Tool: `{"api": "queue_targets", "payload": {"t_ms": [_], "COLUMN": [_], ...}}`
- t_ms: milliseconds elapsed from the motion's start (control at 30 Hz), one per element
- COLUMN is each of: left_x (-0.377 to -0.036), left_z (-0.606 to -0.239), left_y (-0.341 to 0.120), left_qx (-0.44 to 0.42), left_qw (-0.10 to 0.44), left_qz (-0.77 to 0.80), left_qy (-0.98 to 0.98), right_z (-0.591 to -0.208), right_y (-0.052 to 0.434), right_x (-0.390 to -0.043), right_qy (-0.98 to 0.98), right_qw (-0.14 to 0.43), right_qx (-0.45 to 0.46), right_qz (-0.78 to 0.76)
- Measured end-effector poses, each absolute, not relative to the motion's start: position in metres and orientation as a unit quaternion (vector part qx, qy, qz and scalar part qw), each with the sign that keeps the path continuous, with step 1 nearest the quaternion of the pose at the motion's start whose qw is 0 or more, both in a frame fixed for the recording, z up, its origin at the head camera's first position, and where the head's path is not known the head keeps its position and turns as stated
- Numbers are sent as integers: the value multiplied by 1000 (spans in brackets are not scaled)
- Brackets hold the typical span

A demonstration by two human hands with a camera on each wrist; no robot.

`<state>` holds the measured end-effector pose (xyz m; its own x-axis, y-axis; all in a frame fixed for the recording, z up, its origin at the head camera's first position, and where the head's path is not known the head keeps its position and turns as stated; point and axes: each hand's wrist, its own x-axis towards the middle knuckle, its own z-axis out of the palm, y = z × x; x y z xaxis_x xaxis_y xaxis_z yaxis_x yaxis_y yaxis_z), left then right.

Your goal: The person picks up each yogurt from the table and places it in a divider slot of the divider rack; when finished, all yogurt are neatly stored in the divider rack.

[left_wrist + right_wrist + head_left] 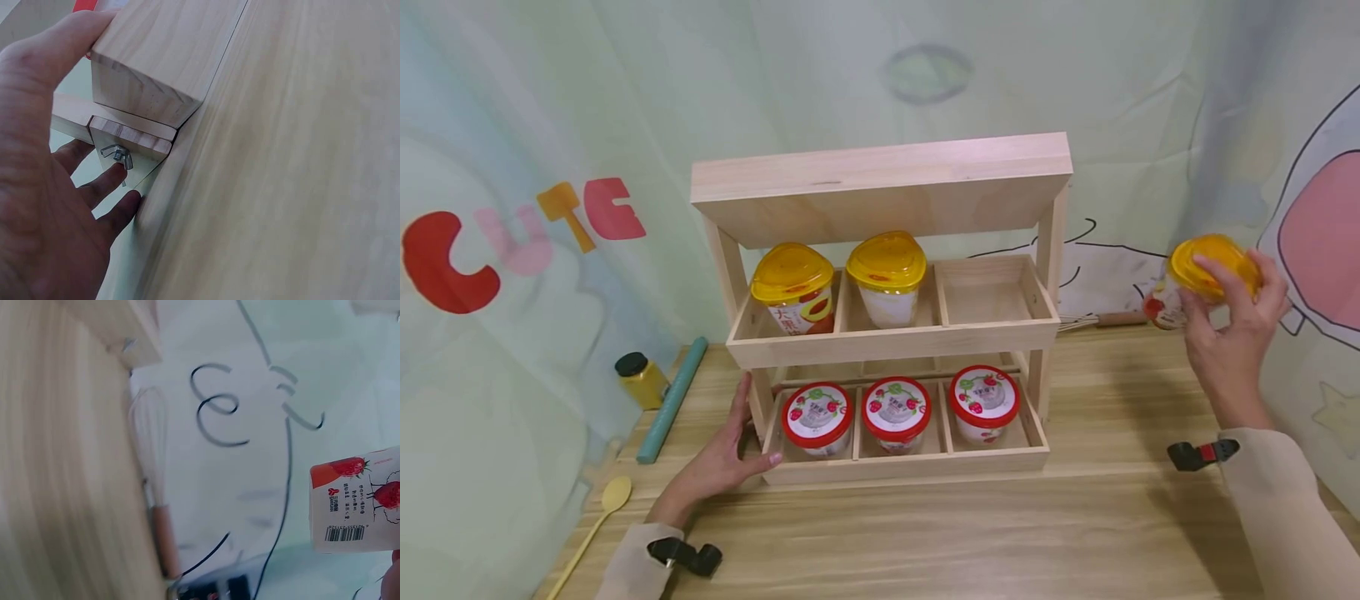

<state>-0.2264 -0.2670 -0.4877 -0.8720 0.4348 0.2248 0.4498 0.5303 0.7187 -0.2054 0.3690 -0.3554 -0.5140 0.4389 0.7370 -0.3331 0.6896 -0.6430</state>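
A two-tier wooden display rack (895,347) stands on the table. My left hand (722,457) holds its lower left corner, thumb over the front of the lower tray and fingers behind the post. In the left wrist view, those fingers lie by a wing nut (119,155). Out to the right of the rack, my right hand (1236,337) grips a yogurt cup (1163,302) in the air by its yellow lid; strawberries are printed on its side. Two similar yellow-lidded cups, left (793,279) and middle (889,271), sit in the upper tier. Red-lidded cups (897,408) fill the lower compartments.
Behind the rack at right lies a whisk (1116,319) with a wooden handle, by the curtain (820,92). On the left are a black-capped yellow jar (643,383), a teal stick (672,404) and a yellow spoon (615,496).
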Motion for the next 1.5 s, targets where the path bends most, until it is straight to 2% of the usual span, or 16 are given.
{"api": "queue_targets", "payload": {"t_ms": [333, 900, 1267, 1500], "left_x": [-227, -226, -227, -227], "left_z": [-487, -486, -487, -487], "left_y": [-268, -267, -267, -268], "left_qx": [-253, -246, -264, -264], "left_qw": [7, 3, 10, 7], "left_qz": [-413, -415, -419, -425], "left_qy": [-875, -876, -869, -866], "right_z": [-328, -288, -284, -292], "right_y": [345, 299, 271, 258], "right_x": [-191, -166, -162, -177], "right_qy": [-752, -720, -729, -711], "right_qw": [522, 504, 493, 484], "right_qx": [24, 150, 191, 241], "right_qz": [402, 452, 435, 450]}}
